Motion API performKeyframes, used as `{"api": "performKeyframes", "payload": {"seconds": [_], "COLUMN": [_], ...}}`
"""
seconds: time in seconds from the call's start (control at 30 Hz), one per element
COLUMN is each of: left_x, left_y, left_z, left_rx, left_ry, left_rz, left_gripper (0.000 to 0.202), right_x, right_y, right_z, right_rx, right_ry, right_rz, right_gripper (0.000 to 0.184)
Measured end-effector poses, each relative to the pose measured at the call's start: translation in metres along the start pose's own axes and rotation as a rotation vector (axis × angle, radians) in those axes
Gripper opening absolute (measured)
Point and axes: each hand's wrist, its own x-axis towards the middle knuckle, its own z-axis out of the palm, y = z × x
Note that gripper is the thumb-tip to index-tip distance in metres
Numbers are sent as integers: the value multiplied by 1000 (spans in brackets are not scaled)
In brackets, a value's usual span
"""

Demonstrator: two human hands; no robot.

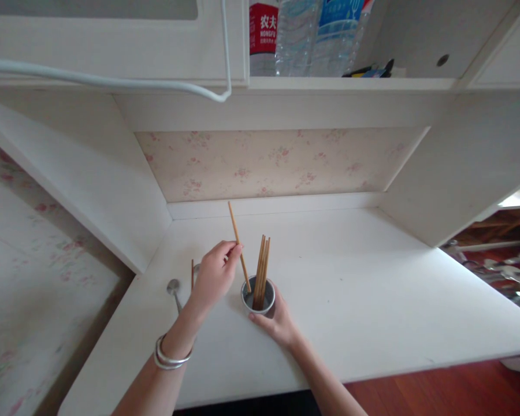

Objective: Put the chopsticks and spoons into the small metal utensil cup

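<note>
My left hand [216, 270] pinches a wooden chopstick [234, 224] near its middle. The chopstick's lower end dips inside the rim of a round metal cup [243, 296]. Several more chopsticks [262, 268] stand bunched in that cup, leaning slightly to the right. Wrapped around the cup's right and near side is my right hand [279, 320]. A spoon [173, 286] lies on the white desk to the left, its handle partly behind my left forearm. Another chopstick [192, 274] and a small metal utensil end beside it are mostly hidden by my left hand.
The white desktop [364, 289] runs between side panels. Overhead, a shelf holds water bottles [297, 37] and small dark items [370, 70]. A white cable [112, 81] hangs across the upper left. Metal items [509, 274] show on a rack at the far right.
</note>
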Motion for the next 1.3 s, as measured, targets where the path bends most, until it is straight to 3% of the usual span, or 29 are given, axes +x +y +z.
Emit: {"api": "performKeyframes", "payload": {"seconds": [0.23, 0.37, 0.57, 0.77, 0.9, 1.0, 1.07, 1.17, 1.3], "left_x": [-15, -26, -31, -44, -69, -83, -87, -88, -90], "left_y": [-19, -28, -38, -43, -50, -56, -58, -58, -54], "left_z": [47, 57, 64, 61, 62, 72, 79, 88, 94], "left_rx": [73, 83, 33, -342, -650, -752, -791, -905, -1021], "left_ry": [-133, -180, -156, -215, -335, -317, -267, -231, -199], "left_rz": [70, 79, 51, -146, -191, -217, -244, -262, -246], "left_gripper": [34, 34, 33, 39, 77, 96, 96, 91, 78], "right_x": [0, 0, 0, 5, 10, 12, 11, 8, 3], "right_y": [8, 12, 13, 4, -7, -11, -10, -14, -54], "right_z": [-1, -1, -1, -6, -14, -20, -26, -39, -47], "right_rx": [-46, -65, -60, 6, 18, -1, -68, -222, -365], "right_ry": [-13, -23, -30, -107, -227, -285, -325, -331, -149], "right_rz": [-41, -63, -65, -66, -53, -51, -41, 3, -60], "right_gripper": [79, 80, 81, 80, 74, 69, 70, 88, 93]}}
